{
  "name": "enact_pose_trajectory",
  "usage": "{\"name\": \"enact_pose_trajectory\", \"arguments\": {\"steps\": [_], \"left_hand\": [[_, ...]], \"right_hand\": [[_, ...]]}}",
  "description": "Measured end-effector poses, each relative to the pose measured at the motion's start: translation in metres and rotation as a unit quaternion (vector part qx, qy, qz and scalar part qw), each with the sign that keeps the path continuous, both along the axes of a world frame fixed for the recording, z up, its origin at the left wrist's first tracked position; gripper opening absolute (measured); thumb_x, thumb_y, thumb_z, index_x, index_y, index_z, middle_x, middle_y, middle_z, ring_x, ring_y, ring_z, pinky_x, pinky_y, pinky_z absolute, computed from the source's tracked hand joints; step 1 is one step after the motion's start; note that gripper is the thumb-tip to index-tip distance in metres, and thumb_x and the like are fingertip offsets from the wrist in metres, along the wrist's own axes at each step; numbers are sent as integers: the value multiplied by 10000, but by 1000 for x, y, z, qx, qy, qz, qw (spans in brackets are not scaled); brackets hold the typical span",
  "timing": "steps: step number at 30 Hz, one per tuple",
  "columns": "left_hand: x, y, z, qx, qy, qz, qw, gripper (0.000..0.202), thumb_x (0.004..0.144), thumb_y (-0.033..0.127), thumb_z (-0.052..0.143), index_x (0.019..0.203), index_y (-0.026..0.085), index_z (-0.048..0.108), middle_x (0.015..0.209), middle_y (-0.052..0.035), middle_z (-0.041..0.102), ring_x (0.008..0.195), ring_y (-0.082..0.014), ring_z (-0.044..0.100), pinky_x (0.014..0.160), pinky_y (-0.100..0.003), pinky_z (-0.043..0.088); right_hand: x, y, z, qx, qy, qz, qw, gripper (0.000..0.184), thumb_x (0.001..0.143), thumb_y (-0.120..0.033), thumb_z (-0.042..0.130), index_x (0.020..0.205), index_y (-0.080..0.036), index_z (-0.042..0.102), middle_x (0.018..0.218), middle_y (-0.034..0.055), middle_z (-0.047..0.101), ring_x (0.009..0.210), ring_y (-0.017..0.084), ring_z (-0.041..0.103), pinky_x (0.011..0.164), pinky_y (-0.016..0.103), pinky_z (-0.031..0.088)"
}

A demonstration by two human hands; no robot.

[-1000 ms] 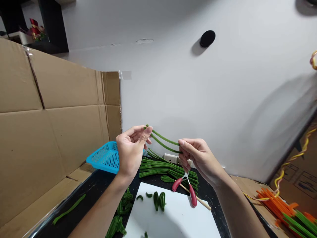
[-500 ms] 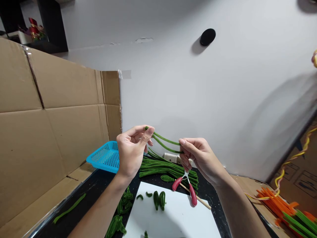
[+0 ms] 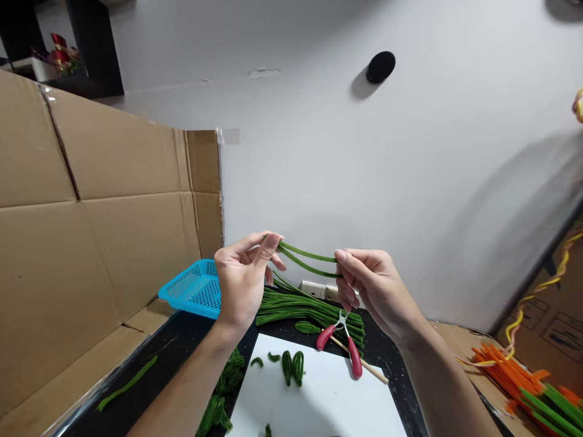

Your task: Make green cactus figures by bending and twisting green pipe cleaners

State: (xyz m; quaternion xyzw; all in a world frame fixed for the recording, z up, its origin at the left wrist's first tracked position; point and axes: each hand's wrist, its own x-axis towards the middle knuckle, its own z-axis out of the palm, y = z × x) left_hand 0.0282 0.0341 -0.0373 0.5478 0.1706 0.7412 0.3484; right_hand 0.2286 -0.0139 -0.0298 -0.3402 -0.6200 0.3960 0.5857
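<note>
Left grip: the left hand pinches the green strands between thumb and fingers, where the two lengths run close together.
Right grip: the right hand pinches the other end, the lengths spread slightly there, one above the other.
Strands: held up off the bench, between the hands, rightward of the left grip and leftward of the right.
Long axis: crosswise, sloping down to the right hand with a slight sag.
Nearer hand: neither; both touch the strands, one at each end.
Folded or separate: fingertips cover the ends, so from where I stand I can't tell if it is one doubled length or two.
Below: white board, two looped green pieces towards its far edge.
Lower right: red-handled pliers and a wooden stick across that edge.
Beyond: a bundle of green stems, near the wall.
Left limit: blue basket, partly behind the left hand; cardboard past it.
Room: upward, only plain wall behind the hands; nothing touches the span between grips.
</note>
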Motion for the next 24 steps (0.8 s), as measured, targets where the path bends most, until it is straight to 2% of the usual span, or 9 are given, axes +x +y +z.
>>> {"name": "enact_pose_trajectory", "arguments": {"steps": [11, 18, 22, 24], "left_hand": [[0, -1, -1, -5, 6, -1, 1000, 268, 854, 456, 879, 815, 198, 820, 543, -2, 675, 423, -93, 575, 355, -203, 403], [0, -3, 1, -17, 8, -17, 1000, 253, 902, 458, 829, 822, 218, 826, 578, -4, 659, 470, -101, 563, 396, -230, 390], [-2, -1, 1, -11, -2, 15, 1000, 361, 876, 447, 849, 622, 205, 762, 668, -12, 633, 492, -80, 494, 408, -253, 331], [-3, 0, 1, -22, -4, 8, 1000, 375, 862, 455, 860, 605, 202, 755, 635, -7, 613, 475, -76, 479, 399, -253, 309]], "right_hand": [[0, 0, 0, 11, -6, -3, 1000, 565, 912, -534, 796, 573, -213, 478, 431, -55, 444, 368, 75, 403, 385, 227, 412], [-3, -7, 7, 5, 18, -5, 1000, 550, 887, -530, 815, 566, -215, 498, 434, -53, 435, 367, 89, 410, 374, 245, 430], [-5, -8, 8, 16, 21, -16, 1000, 490, 895, -522, 806, 602, -202, 579, 471, -41, 473, 391, 90, 421, 382, 247, 459], [-4, -8, 8, 17, 24, -15, 999, 464, 908, -513, 794, 624, -194, 613, 489, -37, 487, 397, 88, 429, 385, 245, 468]]}}
